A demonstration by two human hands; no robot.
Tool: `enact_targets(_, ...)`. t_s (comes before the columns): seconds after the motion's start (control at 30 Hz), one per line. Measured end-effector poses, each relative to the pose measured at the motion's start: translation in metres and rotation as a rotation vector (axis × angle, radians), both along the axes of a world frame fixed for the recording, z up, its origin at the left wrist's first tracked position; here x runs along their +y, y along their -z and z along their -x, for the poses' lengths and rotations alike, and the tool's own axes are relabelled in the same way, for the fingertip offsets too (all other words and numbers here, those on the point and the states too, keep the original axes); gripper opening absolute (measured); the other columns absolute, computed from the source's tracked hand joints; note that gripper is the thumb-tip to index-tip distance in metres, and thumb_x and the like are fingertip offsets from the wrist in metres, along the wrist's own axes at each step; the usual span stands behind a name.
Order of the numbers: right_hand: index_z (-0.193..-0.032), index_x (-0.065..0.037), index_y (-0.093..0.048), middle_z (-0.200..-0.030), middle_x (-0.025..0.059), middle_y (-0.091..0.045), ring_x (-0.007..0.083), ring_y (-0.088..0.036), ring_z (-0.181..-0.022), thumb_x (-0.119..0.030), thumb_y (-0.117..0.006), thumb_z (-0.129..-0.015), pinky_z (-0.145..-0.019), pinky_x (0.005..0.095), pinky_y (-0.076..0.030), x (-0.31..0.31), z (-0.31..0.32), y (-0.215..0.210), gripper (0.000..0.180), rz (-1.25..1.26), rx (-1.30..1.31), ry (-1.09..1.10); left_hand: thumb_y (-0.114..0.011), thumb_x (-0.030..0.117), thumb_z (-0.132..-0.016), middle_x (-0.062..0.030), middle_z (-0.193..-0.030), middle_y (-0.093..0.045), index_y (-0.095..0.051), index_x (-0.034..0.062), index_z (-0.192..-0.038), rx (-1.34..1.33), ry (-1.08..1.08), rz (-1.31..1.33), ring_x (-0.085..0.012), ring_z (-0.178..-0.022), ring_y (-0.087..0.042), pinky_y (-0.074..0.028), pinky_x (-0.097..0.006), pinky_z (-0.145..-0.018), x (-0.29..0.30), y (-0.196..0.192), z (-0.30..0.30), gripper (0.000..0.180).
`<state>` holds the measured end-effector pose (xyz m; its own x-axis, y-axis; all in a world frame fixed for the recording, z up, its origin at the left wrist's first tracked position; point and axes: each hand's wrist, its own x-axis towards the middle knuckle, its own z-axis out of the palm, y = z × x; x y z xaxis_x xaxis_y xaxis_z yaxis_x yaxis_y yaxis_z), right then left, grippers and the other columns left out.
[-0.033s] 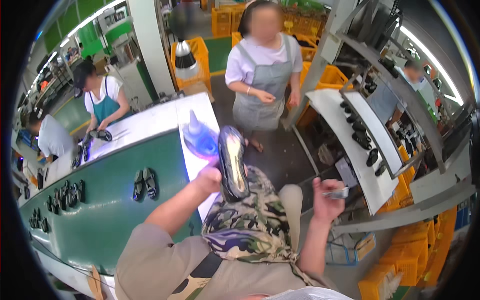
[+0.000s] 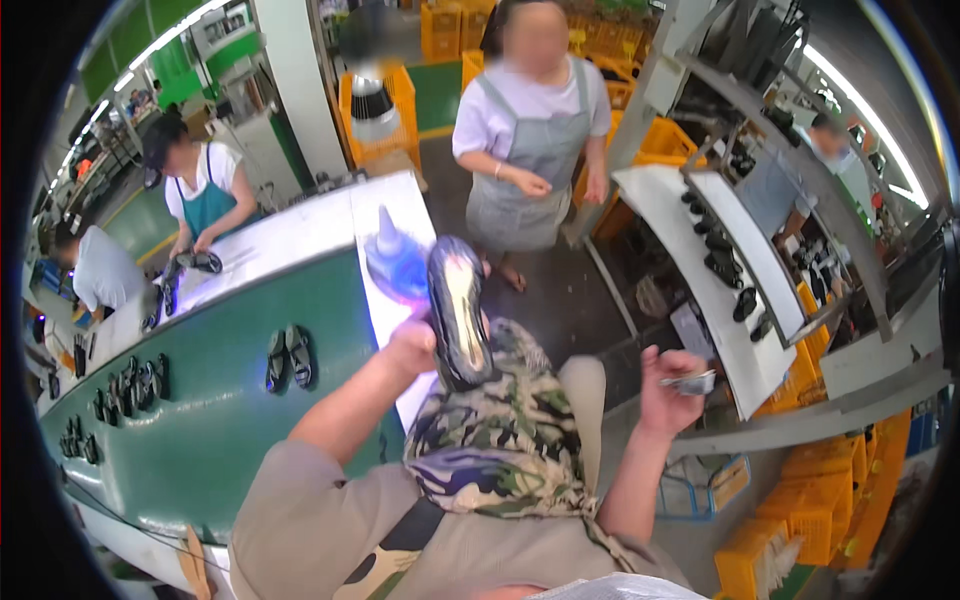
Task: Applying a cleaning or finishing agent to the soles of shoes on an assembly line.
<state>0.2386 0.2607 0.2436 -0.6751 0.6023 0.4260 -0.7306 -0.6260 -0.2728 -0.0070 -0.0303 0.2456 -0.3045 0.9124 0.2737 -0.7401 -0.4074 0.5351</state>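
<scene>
Two hands are working: the left hand is gripping the heel end of a shiny dark shoe sole, which is rising upright above its curled fingers. The right hand is pinching a small flat tool, well apart, beside the green conveyor belt.

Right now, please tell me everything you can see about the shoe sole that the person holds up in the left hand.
The shoe sole is dark and glossy, like rubber or plastic, long and narrow with rounded ends. Light shines off its smooth face. It stands nearly upright, its lower end gripped by the left hand, its upper end free in the air. It sits above the camouflage-patterned apron and in front of a blue squeeze bottle on the white table edge. Only the left hand touches it.
</scene>
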Motion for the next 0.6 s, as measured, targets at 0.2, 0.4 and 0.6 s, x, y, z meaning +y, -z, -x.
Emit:
enact_targets(0.2,-0.083,-0.013,-0.05,-0.088,-0.0004,-0.056,0.019,-0.056,-0.092,-0.015,-0.063,-0.092,-0.105,0.0582,-0.034,-0.02,-0.021,-0.067,0.016,-0.08,0.246,-0.028,-0.088,0.026,-0.06,-0.0207,-0.107,-0.063,-0.016,0.0105,-0.158,-0.064,-0.094,-0.038,-0.0284,-0.085,-0.07,-0.059,-0.036,-0.074,-0.025,0.002,0.008,0.122)
enact_targets(0.4,-0.081,-0.014,-0.05,-0.087,0.0023,-0.059,0.0216,-0.058,-0.088,-0.018,-0.06,-0.094,-0.104,0.0599,-0.033,-0.049,0.025,-0.065,0.016,-0.148,0.171,-0.271,-0.086,0.026,-0.058,-0.0224,-0.105,-0.064,-0.019,0.0066,-0.157,-0.028,-0.087,-0.044,-0.0284,-0.086,-0.07,-0.06,-0.035,-0.074,-0.018,0.004,0.018,0.121)
enact_targets(0.6,-0.091,-0.015,-0.055,-0.093,0.0031,-0.061,0.0231,-0.06,-0.092,-0.024,-0.084,-0.077,-0.104,0.0624,-0.037,-0.077,0.071,-0.038,0.034,-0.166,0.042,-0.355,-0.084,0.023,-0.056,-0.0252,-0.105,-0.064,-0.017,0.0075,-0.157,-0.042,-0.133,-0.013,-0.0316,-0.084,-0.07,-0.06,-0.038,-0.075,-0.026,0.012,0.015,0.122)
